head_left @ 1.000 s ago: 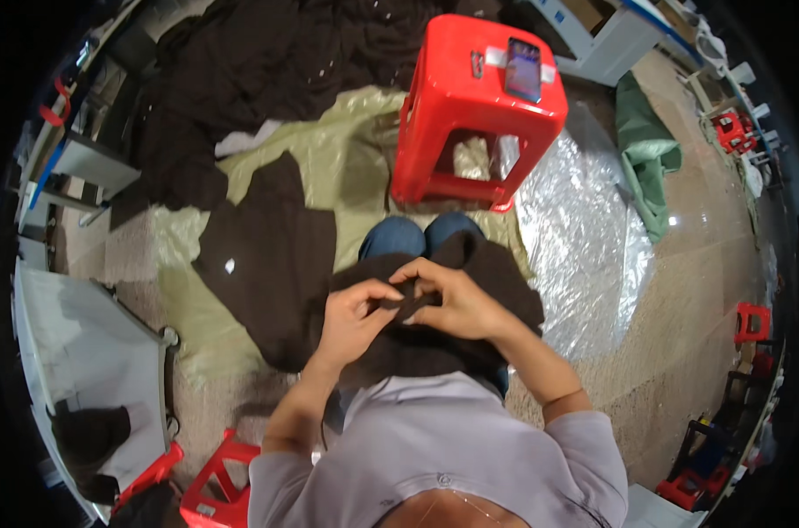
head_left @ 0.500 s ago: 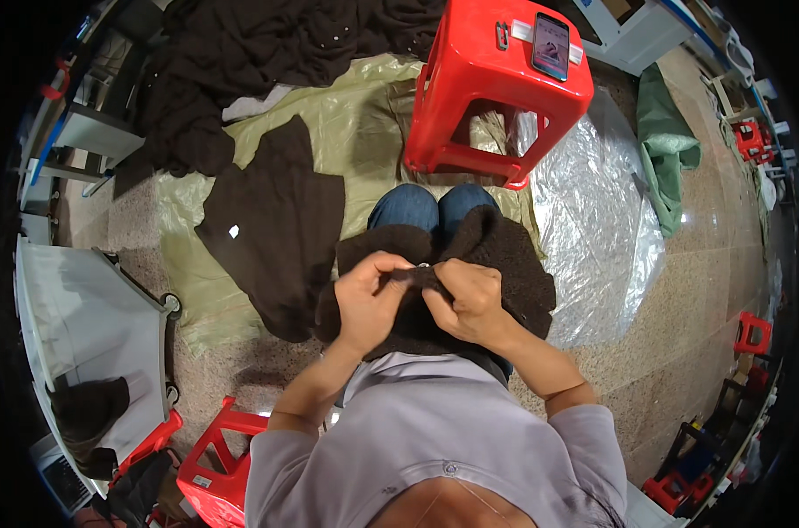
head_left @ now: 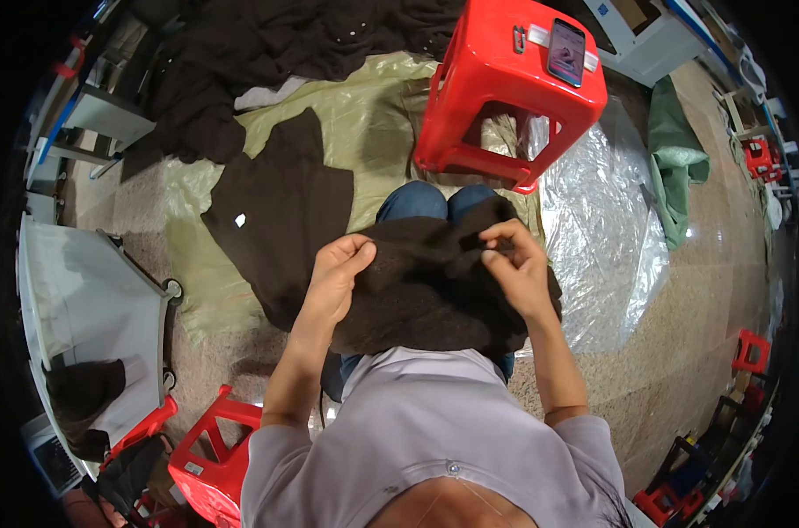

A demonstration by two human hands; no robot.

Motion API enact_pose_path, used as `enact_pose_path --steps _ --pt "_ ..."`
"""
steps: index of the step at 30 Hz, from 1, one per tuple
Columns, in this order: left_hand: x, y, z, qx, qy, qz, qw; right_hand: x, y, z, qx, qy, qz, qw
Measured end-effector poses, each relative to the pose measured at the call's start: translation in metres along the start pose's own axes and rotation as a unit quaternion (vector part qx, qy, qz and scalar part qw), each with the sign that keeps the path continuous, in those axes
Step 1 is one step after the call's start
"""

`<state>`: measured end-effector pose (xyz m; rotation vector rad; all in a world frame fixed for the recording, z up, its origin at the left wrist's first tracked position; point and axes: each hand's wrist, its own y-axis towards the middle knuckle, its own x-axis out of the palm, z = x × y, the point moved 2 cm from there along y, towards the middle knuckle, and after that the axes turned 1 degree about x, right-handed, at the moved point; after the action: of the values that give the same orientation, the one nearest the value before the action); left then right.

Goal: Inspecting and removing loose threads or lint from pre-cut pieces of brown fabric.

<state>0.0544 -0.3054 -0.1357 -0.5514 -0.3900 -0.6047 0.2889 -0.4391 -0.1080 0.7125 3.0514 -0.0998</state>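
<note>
Across your blue-denim lap point(head_left: 414, 201), the dark brown knitted cloth point(head_left: 408, 304) looks soft, light, limp, best pinched by its edges; your left hand point(head_left: 336, 271) grips one; whether your right hand point(head_left: 520, 271) does, I can't tell.

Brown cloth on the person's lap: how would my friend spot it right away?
Find the big red stool with the phone, then go down to the blue-jeaned knees. The dark brown cloth lies between those knees and the grey shirt. A brown piece with a white scrap lies nearby on the yellowish sheet, but only this one has the left hand and right hand at it.
</note>
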Motion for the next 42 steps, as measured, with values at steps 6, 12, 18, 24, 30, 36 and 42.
enact_pose_path --steps 6,12,18,24,30,36,42 --pt "0.043 0.002 0.002 0.005 0.105 -0.083 0.991 0.033 0.015 -0.041 -0.190 -0.207 -0.109 0.953" --pt "0.039 0.001 0.020 -0.048 0.156 -0.099 0.982 0.036 0.018 -0.017 -0.072 -0.067 -0.174 0.980" --pt "0.035 0.006 -0.001 -0.014 0.031 -0.057 0.998 0.047 0.010 0.004 0.042 -0.008 -0.117 0.992" --pt "0.041 0.006 -0.007 -0.048 0.012 -0.048 0.998 0.053 0.012 -0.001 0.028 0.000 -0.099 0.995" --pt "0.043 0.005 -0.008 -0.043 0.103 -0.044 0.993 0.057 0.006 0.006 -0.024 -0.071 -0.030 0.997" --pt "0.041 0.012 -0.019 -0.016 -0.005 -0.005 1.000 0.067 -0.001 -0.006 -0.096 -0.085 -0.021 0.992" --pt "0.056 0.016 -0.035 0.202 0.077 0.071 0.974 0.068 -0.003 -0.005 -0.186 -0.156 0.011 0.970"
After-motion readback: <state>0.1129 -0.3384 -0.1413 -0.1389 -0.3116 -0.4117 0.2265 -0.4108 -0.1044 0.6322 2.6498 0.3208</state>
